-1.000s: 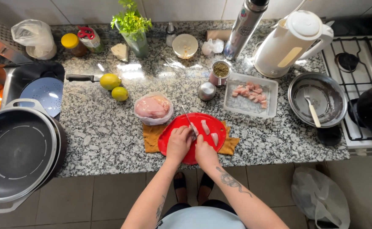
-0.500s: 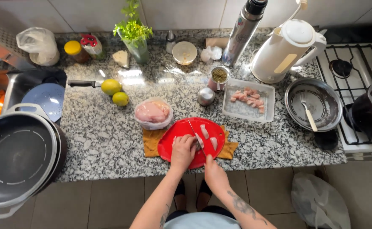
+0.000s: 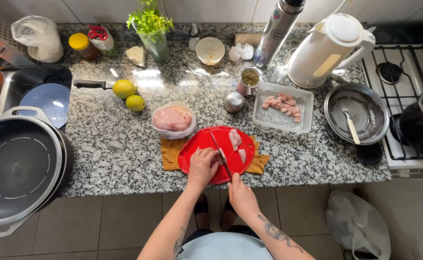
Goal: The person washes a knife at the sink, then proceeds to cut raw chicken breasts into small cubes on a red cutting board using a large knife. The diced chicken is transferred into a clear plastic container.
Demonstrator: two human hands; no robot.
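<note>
Looking down, I see my right hand closed around a knife over the red cutting board on the counter. My left hand, fingers curled, apparently presses a chicken piece; cut pieces lie beside.

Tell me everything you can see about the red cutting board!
The red cutting board is round, flat and looks like plastic. It lies at the front edge of the speckled granite counter, on top of a mustard-yellow cloth that sticks out on both sides. A few pale pieces of raw chicken sit on its right half. The left hand presses down on it, and the right hand holds a knife whose blade lies across it.
</note>
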